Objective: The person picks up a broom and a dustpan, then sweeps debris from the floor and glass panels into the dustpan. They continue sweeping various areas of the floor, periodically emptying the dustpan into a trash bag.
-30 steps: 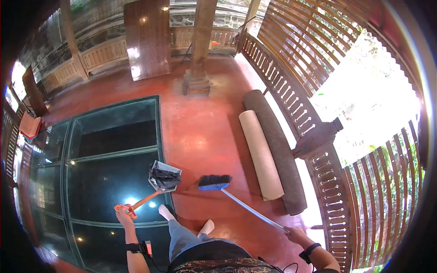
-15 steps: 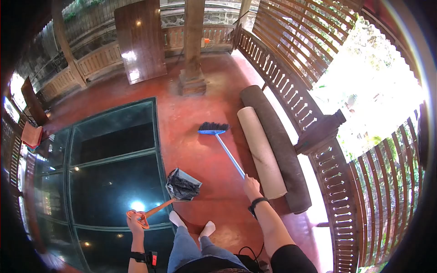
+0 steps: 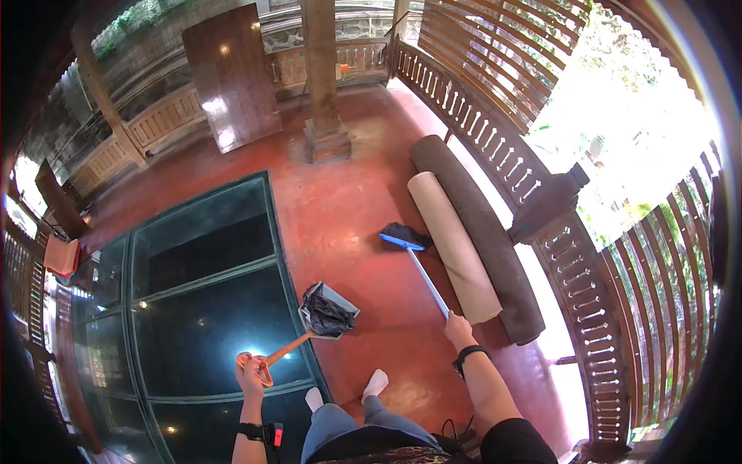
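Since last look, black-bristled blue broom (image 3: 403,236) swung just beside beige rolled mat (image 3: 452,255); right hand (image 3: 458,331) clamps it, left hand (image 3: 249,375) clamps orange-handled grey dustpan (image 3: 328,311).

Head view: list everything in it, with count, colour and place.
glass floor: one, dark, left
rolled mats: two, beige and dark brown, along the wooden railing
pillar: one, brown, far middle
broom: one, blue head, dark bristles, on the red floor beside the beige mat
dustpan: one, grey, black bag inside, orange handle, by the glass floor's edge
feet: two, white socks, bottom middle
left hand: one, grips dustpan handle
right hand: one, grips broom handle
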Demonstrator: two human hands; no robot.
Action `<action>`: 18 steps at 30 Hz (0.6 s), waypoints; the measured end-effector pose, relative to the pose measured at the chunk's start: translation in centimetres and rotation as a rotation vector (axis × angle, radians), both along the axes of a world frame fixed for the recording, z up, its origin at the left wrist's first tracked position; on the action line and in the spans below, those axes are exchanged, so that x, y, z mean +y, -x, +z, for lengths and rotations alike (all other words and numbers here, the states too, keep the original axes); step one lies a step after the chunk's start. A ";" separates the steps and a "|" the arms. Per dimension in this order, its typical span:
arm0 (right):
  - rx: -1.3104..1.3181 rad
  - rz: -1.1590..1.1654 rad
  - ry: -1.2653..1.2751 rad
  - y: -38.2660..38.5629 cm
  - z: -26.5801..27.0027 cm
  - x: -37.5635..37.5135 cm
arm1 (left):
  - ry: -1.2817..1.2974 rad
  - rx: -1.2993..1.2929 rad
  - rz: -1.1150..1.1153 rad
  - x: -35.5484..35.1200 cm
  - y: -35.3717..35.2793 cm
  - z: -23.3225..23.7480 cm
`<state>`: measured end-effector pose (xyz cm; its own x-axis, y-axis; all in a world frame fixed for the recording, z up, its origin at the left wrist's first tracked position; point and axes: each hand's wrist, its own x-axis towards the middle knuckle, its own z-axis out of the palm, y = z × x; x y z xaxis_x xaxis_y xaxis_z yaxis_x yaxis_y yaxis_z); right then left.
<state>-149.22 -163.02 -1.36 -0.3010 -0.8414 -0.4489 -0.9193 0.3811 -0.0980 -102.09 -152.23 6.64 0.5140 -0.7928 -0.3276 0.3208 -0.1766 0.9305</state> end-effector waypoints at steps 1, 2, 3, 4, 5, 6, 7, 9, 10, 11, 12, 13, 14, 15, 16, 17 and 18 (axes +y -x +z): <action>-0.027 -0.022 -0.026 0.1 -0.1 1.4 | -0.001 0.000 -0.022 0.0 -0.6 0.2; -0.055 -0.043 -0.052 -0.2 -0.3 2.8 | -0.004 0.008 -0.032 0.0 -1.2 0.4; -0.092 -0.039 -0.093 -1.0 0.0 4.4 | -0.007 0.015 -0.043 0.0 -1.9 0.7; -0.129 -0.035 -0.128 -2.1 0.7 5.9 | -0.006 0.024 -0.053 0.0 -2.6 0.8; -0.165 -0.030 -0.162 -3.2 1.7 7.4 | 0.003 0.012 -0.055 0.1 -3.4 0.6; -0.201 -0.025 -0.193 -4.4 2.6 8.6 | 0.016 0.000 -0.057 0.2 -4.2 0.4; -0.218 -0.024 -0.209 -5.7 3.3 10.0 | 0.028 -0.012 -0.058 0.3 -5.1 0.4; -0.257 -0.021 -0.245 -8.7 4.9 12.8 | 0.026 -0.008 -0.080 0.8 -7.0 0.8; -0.282 -0.010 -0.273 -10.3 6.4 13.9 | 0.026 -0.007 -0.090 1.0 -8.1 1.1; -0.306 0.003 -0.303 -11.8 8.1 15.2 | 0.024 -0.006 -0.097 1.2 -9.0 1.2; -0.329 0.015 -0.333 -13.1 9.6 16.4 | 0.022 -0.004 -0.104 1.6 -10.0 1.3; -0.376 -0.004 -0.347 -14.2 10.7 17.5 | 0.020 -0.003 -0.111 1.9 -10.9 1.3; -0.421 -0.023 -0.362 -15.2 11.6 18.4 | 0.017 -0.011 -0.111 2.3 -11.9 1.2; -0.467 -0.042 -0.378 -16.1 12.3 19.1 | 0.013 -0.020 -0.110 2.7 -12.9 0.9; -0.571 -0.079 -0.365 -16.3 13.0 19.4 | 0.010 -0.028 -0.108 3.0 -13.9 0.7; -0.674 -0.115 -0.351 -15.4 13.7 19.5 | 0.016 -0.028 -0.109 3.3 -14.7 0.7; -0.775 -0.150 -0.337 -14.7 14.1 19.8 | 0.023 -0.027 -0.107 3.8 -15.7 0.5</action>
